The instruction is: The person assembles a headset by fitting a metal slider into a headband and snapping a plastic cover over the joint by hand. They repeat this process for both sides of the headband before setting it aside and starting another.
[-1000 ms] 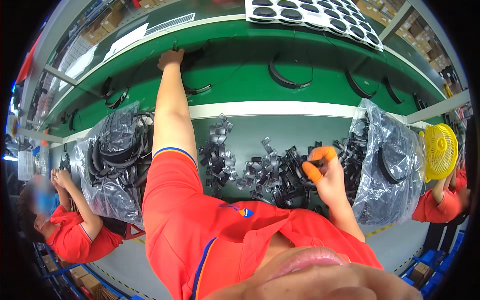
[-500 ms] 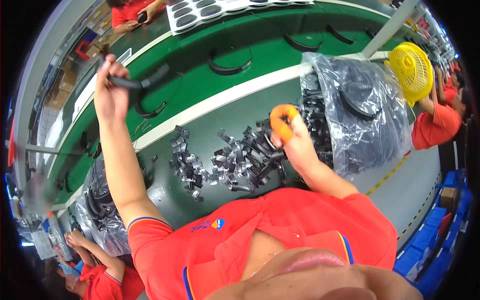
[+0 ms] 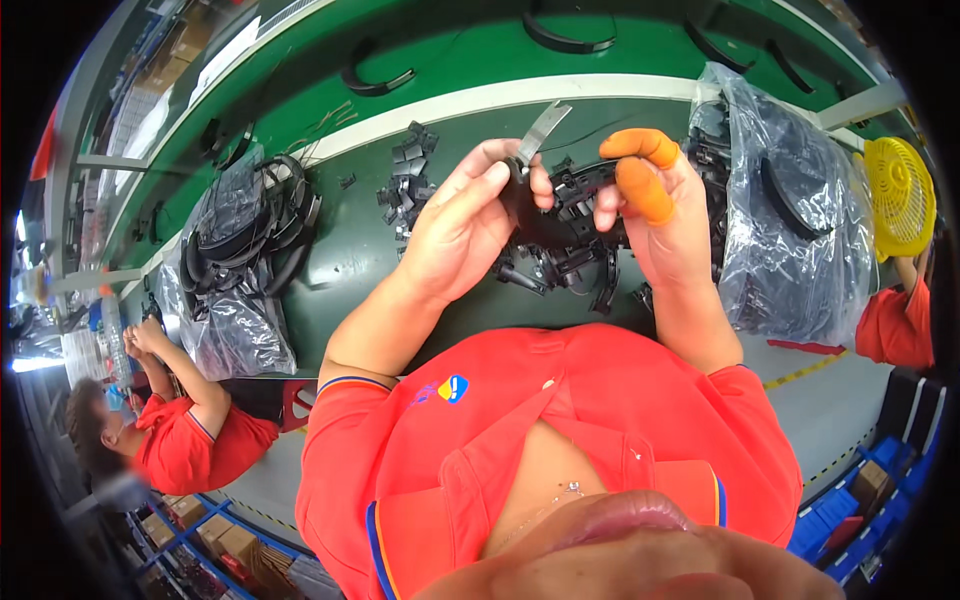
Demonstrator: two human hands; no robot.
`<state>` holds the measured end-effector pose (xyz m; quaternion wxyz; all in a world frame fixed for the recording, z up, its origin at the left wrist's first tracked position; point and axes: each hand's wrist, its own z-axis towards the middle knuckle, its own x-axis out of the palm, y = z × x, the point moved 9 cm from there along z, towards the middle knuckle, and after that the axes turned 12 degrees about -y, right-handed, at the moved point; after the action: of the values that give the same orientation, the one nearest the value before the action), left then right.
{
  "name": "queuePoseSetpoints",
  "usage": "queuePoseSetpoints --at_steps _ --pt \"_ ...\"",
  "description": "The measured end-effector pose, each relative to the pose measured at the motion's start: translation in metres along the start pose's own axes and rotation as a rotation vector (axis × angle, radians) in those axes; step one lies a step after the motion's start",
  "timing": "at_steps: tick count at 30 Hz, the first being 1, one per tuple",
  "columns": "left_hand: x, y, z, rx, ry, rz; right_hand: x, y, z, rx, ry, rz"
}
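My left hand [image 3: 465, 215] is closed around one end of a black curved headband [image 3: 522, 200], thumb on top. A bare metal strip [image 3: 545, 132] sticks up from that end. Close by on the right, my right hand [image 3: 660, 205] has its fingers curled in toward the band, two of them in orange finger covers [image 3: 645, 190]. What lies between those fingers blends with the dark parts behind, so I cannot make it out. Beneath and behind both hands spreads a pile of small black plastic parts [image 3: 405, 180] on the dark green table [image 3: 345, 260].
At the right stands a clear plastic bag [image 3: 790, 270] of black parts, a headband [image 3: 790, 205] lying on it, beside a yellow fan [image 3: 900, 195]. More headbands [image 3: 265, 225] lie on plastic at the left. A green belt [image 3: 460, 50] carries others. A co-worker [image 3: 190, 420] sits left.
My left hand has come back from above the belt to the table with the headband. My right hand has moved a little right and up, and the two hands are now close together.
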<state>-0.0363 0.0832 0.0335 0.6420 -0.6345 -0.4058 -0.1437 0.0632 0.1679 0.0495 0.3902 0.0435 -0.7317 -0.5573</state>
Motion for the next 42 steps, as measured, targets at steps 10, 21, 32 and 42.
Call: queuePoseSetpoints --at_steps 10,21,32,42 --pt "-0.007 0.02 0.002 -0.025 0.023 0.049 -0.004 -0.013 -0.001 -0.082 -0.059 -0.088" --pt "-0.009 0.028 0.007 -0.039 -0.014 0.15 -0.003 -0.026 0.0 -0.046 -0.027 -0.057" --pt "-0.015 0.033 0.008 -0.097 -0.083 0.157 -0.018 -0.053 0.004 0.174 -0.008 -0.103" --pt "-0.018 0.032 0.008 -0.143 -0.116 0.07 -0.02 0.004 0.002 -0.419 -0.115 -0.356"
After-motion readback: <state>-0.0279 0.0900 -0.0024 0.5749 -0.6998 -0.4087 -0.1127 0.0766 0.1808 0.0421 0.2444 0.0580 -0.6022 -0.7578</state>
